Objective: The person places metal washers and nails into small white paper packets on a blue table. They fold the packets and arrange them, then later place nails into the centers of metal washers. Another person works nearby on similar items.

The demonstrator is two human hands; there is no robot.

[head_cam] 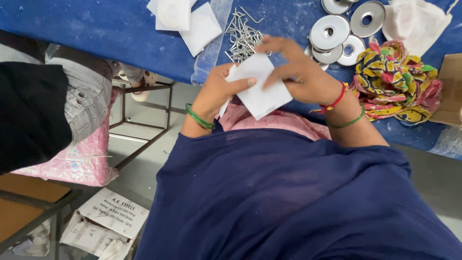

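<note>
Both of my hands hold a small white paper packet (260, 91) at the near edge of a blue table (96, 33). My left hand (219, 89) grips its left side with the thumb on top. My right hand (293, 70) pinches its upper right part with the fingers curled over it. Just beyond the packet lies a heap of thin metal pins (243, 36). Green bangles sit on both wrists, and a red thread band on the right one.
Several large round metal washers (329, 32) lie at the table's far right, beside a colourful bunched cloth (394, 82) and a white cloth (416, 21). More white packets (185, 19) lie at the top. Another person in grey trousers (82, 91) sits at left; a printed paper (113, 212) lies on the floor.
</note>
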